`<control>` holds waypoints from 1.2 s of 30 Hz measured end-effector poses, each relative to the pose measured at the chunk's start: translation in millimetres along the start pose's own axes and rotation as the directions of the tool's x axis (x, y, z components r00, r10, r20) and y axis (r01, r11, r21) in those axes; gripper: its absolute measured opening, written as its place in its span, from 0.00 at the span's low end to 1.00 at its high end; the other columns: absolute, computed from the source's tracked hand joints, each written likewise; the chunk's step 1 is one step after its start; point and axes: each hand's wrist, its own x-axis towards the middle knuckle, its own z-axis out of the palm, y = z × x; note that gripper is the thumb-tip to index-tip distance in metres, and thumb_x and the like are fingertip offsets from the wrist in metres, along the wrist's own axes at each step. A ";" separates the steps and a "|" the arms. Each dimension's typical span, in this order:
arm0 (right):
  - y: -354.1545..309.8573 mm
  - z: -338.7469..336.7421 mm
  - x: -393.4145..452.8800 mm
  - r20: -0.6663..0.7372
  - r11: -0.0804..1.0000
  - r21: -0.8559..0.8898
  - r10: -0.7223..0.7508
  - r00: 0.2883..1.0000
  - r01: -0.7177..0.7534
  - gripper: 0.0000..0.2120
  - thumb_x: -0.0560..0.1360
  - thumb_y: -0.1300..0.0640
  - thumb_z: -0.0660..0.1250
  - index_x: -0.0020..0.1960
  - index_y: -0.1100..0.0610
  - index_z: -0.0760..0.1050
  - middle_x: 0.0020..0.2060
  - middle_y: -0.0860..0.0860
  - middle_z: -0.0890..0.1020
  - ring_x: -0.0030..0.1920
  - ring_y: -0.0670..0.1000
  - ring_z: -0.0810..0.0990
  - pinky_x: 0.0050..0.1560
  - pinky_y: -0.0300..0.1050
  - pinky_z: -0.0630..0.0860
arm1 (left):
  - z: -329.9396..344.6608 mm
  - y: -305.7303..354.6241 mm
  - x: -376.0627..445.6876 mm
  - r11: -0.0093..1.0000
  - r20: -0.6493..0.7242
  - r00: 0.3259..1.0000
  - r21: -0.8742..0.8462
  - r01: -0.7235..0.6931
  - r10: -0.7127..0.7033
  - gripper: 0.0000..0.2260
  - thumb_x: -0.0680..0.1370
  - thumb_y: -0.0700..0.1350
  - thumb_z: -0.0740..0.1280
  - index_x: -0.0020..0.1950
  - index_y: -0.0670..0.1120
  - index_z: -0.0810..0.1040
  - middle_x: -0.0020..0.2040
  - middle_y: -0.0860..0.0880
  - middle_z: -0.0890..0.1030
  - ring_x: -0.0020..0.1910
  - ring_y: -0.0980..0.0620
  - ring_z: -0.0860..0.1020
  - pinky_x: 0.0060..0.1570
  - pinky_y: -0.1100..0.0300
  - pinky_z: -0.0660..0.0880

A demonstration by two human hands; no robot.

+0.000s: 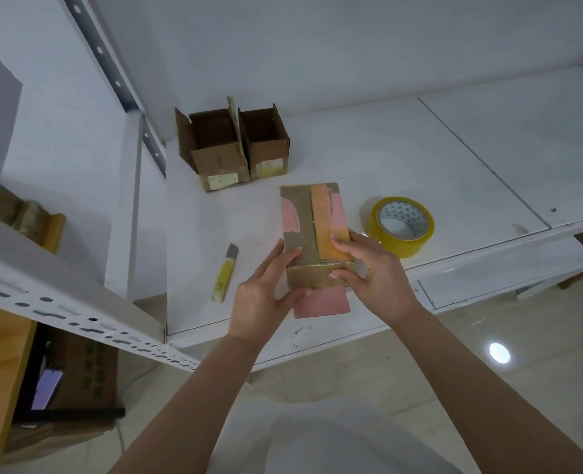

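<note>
Cardboard box [303, 213] is clasped by left grip [259, 299] and right grip [377, 271], likely to smooth tape [308, 277]; roll [401, 246] kept right of box.

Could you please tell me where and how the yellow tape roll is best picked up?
Probably from above with the right hand: the tape roll lies flat on the shelf, core open upward, so pinch its near wall, thumb inside.

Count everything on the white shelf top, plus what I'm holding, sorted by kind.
Open cardboard boxes: 2
Taped box, held: 1
Yellow tape roll: 1
Yellow utility knife: 1
Total: 5
</note>
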 end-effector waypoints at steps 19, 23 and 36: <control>14.1 -22.0 -14.4 0.027 0.946 -0.283 -0.160 0.987 0.161 0.13 0.76 0.50 0.65 0.40 0.57 0.82 0.36 0.48 0.84 0.39 0.54 0.79 0.45 0.52 0.73 | 14.2 29.6 23.2 0.994 0.072 0.997 0.100 0.032 -0.039 0.18 0.76 0.40 0.71 0.65 0.45 0.78 0.71 0.42 0.70 0.73 0.34 0.63 0.64 0.49 0.67; 23.0 -36.7 2.0 0.139 0.941 -0.260 -0.185 0.973 0.216 0.02 0.73 0.60 0.73 0.44 0.58 0.82 0.39 0.48 0.84 0.40 0.55 0.80 0.47 0.55 0.74 | 12.1 31.2 24.0 0.994 0.087 0.995 0.098 0.041 -0.050 0.18 0.76 0.39 0.71 0.65 0.44 0.78 0.71 0.41 0.70 0.73 0.34 0.63 0.66 0.50 0.65; 14.1 -19.7 15.8 0.105 0.807 -0.476 -0.342 0.934 0.349 0.20 0.72 0.49 0.69 0.27 0.59 0.71 0.22 0.51 0.74 0.26 0.55 0.74 0.40 0.51 0.73 | 7.6 31.2 26.8 0.993 0.140 0.989 0.109 0.043 -0.058 0.18 0.76 0.40 0.70 0.66 0.43 0.77 0.72 0.40 0.69 0.73 0.33 0.62 0.67 0.46 0.67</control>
